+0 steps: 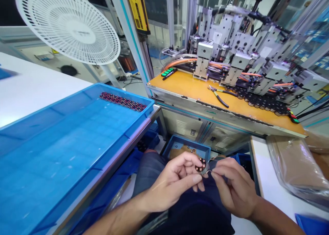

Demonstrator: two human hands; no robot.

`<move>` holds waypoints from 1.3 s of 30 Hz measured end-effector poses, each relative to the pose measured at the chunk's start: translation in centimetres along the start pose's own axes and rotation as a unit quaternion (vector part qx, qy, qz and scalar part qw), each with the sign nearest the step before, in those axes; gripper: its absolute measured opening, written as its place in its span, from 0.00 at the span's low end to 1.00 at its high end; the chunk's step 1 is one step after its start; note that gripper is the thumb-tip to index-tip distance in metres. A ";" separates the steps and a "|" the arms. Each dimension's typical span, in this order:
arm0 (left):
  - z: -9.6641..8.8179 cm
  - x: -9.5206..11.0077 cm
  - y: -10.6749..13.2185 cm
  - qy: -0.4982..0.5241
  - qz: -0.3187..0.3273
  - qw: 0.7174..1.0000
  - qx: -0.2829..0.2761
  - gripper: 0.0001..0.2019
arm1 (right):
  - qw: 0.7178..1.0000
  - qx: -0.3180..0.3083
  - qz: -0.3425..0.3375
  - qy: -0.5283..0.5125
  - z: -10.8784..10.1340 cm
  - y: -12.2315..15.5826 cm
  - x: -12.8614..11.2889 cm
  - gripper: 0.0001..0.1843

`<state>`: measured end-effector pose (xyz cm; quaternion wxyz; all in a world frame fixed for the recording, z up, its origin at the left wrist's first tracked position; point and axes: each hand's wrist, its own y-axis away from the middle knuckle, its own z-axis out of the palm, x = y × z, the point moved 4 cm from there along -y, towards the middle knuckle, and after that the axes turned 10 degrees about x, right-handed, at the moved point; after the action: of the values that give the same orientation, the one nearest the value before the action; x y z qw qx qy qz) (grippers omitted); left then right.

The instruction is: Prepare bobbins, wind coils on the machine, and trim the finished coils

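The left hand (174,182) pinches a round part (201,165); the right hand (234,185), fingertips closed, grips its wire (208,171) at four o'clock. Pliers (221,100) lie at twelve, a tray (64,149) at nine.

Held part (202,166): black face, copper dots, grey rim. Big tray (64,139) is plain blue; packed parts (122,101) in it show black flecked with pink-red. Bench top (177,84) is orange-yellow, hoses (177,61) orange, machine blocks (204,50) silver-grey with black spots. Pliers (219,99) have black-and-yellow handles. Fan (79,33) is white, radial slots. Trousers (151,166) dark blue-grey.
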<state>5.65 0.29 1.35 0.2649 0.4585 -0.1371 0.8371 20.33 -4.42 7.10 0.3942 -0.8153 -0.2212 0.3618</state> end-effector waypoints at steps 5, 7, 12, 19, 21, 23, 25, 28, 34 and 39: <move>-0.1 0.5 -0.3 0.145 0.055 0.988 -0.010 0.14 | 0.997 -0.006 0.058 -0.041 0.1 -0.2 0.2 0.08; -0.2 0.3 -0.7 0.167 0.041 0.985 -0.004 0.17 | 0.997 -0.014 0.047 -0.066 0.0 -0.4 0.1 0.09; 0.4 -1.3 -1.0 0.049 -0.114 0.989 -0.086 0.24 | 0.996 -0.034 0.024 -0.082 -0.2 -0.8 0.1 0.10; 0.2 -0.8 -0.6 0.022 -0.030 0.999 -0.025 0.11 | 0.997 -0.022 0.040 -0.059 -0.4 -0.6 0.2 0.09; 0.2 -0.4 -0.6 0.029 0.020 0.999 0.000 0.10 | 0.996 -0.001 0.071 -0.062 -0.2 -0.2 0.3 0.09; 0.2 -0.1 -0.6 0.032 0.071 0.997 0.016 0.11 | 0.992 0.017 0.101 -0.076 0.2 0.3 0.5 0.09; 0.2 0.3 -0.6 0.020 0.121 0.992 0.038 0.13 | 0.987 0.028 0.125 -0.095 0.6 0.8 0.6 0.09; 0.0 0.6 -0.5 -0.008 0.181 0.980 0.079 0.12 | 0.979 0.050 0.164 -0.114 1.0 1.3 0.7 0.08; -0.5 0.5 -0.4 -0.059 0.214 0.971 0.088 0.14 | 0.891 0.063 0.363 -0.265 2.5 3.0 1.5 0.08; -1.2 0.0 -0.7 -0.030 0.180 0.978 0.098 0.09 | 0.781 0.041 0.480 -0.397 4.0 4.0 1.7 0.10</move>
<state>5.26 1.46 0.69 0.0592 0.4748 -0.1421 0.8665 18.66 -3.78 1.50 0.0805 -0.5835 0.0770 0.8044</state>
